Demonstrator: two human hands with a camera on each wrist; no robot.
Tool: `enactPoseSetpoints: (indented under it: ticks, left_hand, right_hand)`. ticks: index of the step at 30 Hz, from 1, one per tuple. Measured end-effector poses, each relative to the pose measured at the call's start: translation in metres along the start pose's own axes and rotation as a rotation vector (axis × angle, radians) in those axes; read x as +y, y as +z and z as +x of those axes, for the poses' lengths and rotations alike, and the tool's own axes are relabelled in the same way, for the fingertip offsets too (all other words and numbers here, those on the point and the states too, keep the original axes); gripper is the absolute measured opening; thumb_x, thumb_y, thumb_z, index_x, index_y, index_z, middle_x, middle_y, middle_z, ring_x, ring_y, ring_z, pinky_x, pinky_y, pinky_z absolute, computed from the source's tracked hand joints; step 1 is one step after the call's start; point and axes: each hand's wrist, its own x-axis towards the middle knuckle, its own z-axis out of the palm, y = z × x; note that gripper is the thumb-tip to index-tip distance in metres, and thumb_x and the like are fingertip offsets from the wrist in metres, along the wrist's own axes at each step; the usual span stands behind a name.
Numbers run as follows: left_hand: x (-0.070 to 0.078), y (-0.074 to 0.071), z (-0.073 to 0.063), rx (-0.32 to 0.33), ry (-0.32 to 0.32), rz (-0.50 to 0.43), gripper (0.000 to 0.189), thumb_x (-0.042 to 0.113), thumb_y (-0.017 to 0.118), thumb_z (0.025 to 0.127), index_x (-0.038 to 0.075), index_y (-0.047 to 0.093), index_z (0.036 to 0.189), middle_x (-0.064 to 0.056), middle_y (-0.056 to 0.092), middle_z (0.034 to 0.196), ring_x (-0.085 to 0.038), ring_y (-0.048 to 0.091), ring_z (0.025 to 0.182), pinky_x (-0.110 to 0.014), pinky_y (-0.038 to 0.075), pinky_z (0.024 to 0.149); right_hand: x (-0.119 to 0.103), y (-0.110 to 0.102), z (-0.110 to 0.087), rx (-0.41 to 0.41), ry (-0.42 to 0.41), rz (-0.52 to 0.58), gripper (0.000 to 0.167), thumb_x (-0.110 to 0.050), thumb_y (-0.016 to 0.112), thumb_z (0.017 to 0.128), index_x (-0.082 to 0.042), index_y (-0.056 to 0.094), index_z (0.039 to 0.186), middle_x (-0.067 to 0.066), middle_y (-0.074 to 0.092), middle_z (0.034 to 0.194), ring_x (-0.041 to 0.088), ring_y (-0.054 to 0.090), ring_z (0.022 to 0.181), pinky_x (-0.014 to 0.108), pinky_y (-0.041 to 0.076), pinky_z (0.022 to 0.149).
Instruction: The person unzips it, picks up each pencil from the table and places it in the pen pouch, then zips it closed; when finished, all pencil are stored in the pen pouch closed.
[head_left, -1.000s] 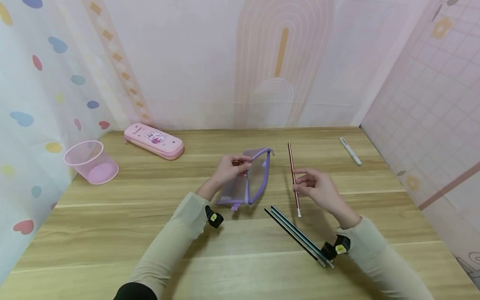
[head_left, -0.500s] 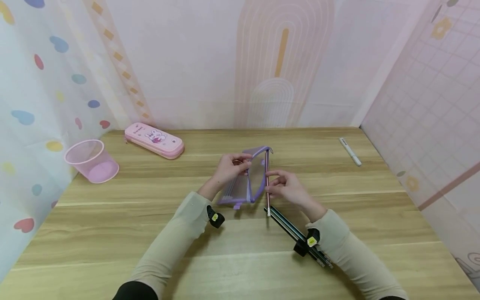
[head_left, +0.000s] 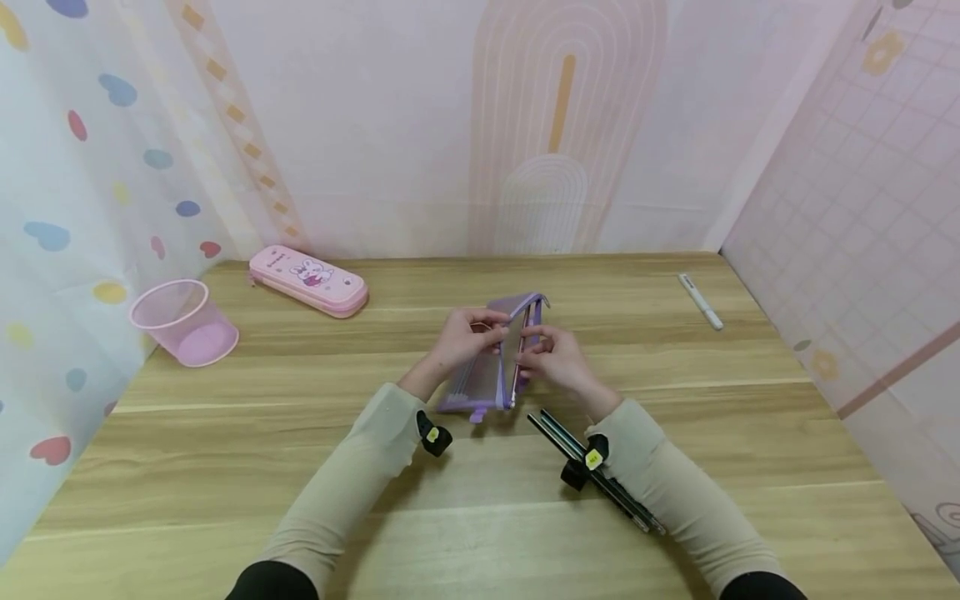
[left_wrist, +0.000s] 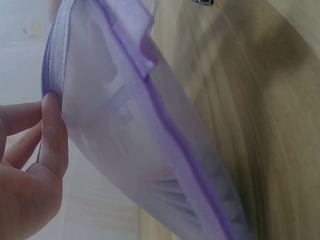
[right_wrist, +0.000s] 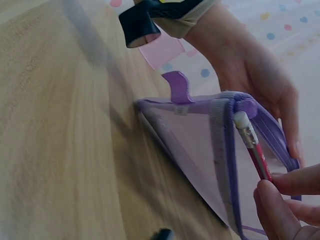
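A purple mesh zip pouch (head_left: pixel 476 380) stands on the table with its zipped mouth spread. My left hand (head_left: pixel 456 343) pinches one edge of that mouth between thumb and fingers; the left wrist view shows them on the zipper tape. Between the thumb and fingers of my right hand (head_left: pixel 557 360) is a red pencil (right_wrist: pixel 259 159) with a white eraser. It lies along the pouch's mouth, its eraser end beside the pouch's near corner. Slim grey items show through the mesh at the pouch's bottom. Dark pencils (head_left: pixel 553 432) lie on the table, partly under my right wrist.
A pink pencil case (head_left: pixel 309 282) with a rabbit print lies at the back left. Left of it a pink see-through cup (head_left: pixel 197 333) is tilted against the patterned curtain. A white pen (head_left: pixel 701 302) rests at the back right of the wooden table (head_left: pixel 450 517).
My right hand has moved left with the red pencil, from beside the pouch to its mouth. The mouth looks narrower now. My left hand has stayed nearly in place on the edge.
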Motion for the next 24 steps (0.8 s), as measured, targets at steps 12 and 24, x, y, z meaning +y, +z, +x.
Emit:
enactPoseSetpoints:
  ticks: [12, 24]
  left_hand:
    - [-0.001, 0.002, -0.001, -0.023, 0.005, 0.008, 0.027, 0.003, 0.059, 0.083, -0.005, 0.060, 0.109, -0.019, 0.061, 0.096, -0.007, 0.056, 0.064, -0.035, 0.058, 0.069]
    - [0.001, 0.003, -0.002, -0.034, 0.014, -0.024, 0.029, 0.004, 0.056, 0.085, -0.006, 0.056, 0.112, -0.020, 0.061, 0.094, -0.007, 0.056, 0.062, -0.048, 0.053, 0.078]
  right_hand:
    - [0.008, 0.014, 0.007, 0.048, -0.047, -0.079, 0.041, 0.005, 0.060, 0.078, 0.004, 0.049, 0.117, 0.017, 0.062, 0.077, 0.011, 0.060, 0.054, 0.027, 0.058, 0.059]
    - [0.008, 0.017, -0.001, 0.019, -0.106, -0.188, 0.042, -0.001, 0.055, 0.083, 0.002, 0.046, 0.124, 0.022, 0.062, 0.083, 0.013, 0.061, 0.057, 0.029, 0.058, 0.059]
